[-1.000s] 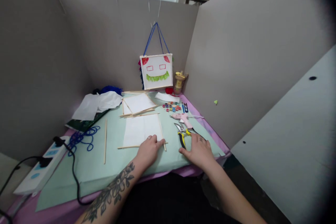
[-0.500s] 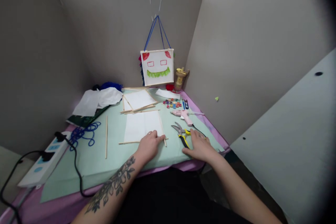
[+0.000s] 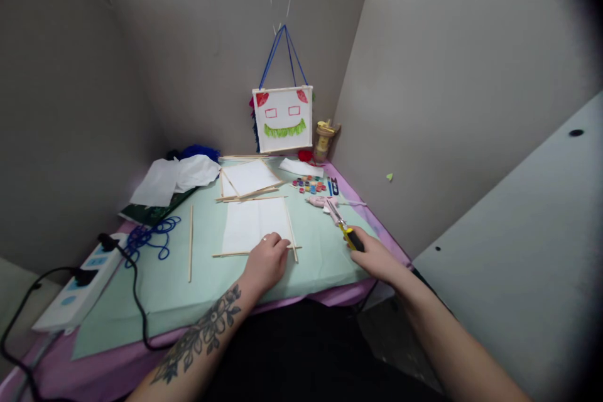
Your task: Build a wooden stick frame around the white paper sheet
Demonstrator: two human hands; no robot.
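My right hand is closed around the yellow-and-black handles of pruning shears. Their metal blades point up and away, in front of the pink glue gun, which they partly cover. My left hand rests with curled fingers over the lower wooden stick of a frame around a white sheet; the fingertips are partly hidden. Just right of that hand, the lower stick crosses the right side stick, and both ends stick out past the corner.
A loose stick and blue cord lie left, near a white power strip with black cables. Behind are another stick-framed sheet, paint pots and a hanging face panel. Grey partitions enclose the table.
My right hand has picked up the pruning shears from the table and turned them blades-forward. My left hand's extended index finger has drawn back from the stick crossing and curled.
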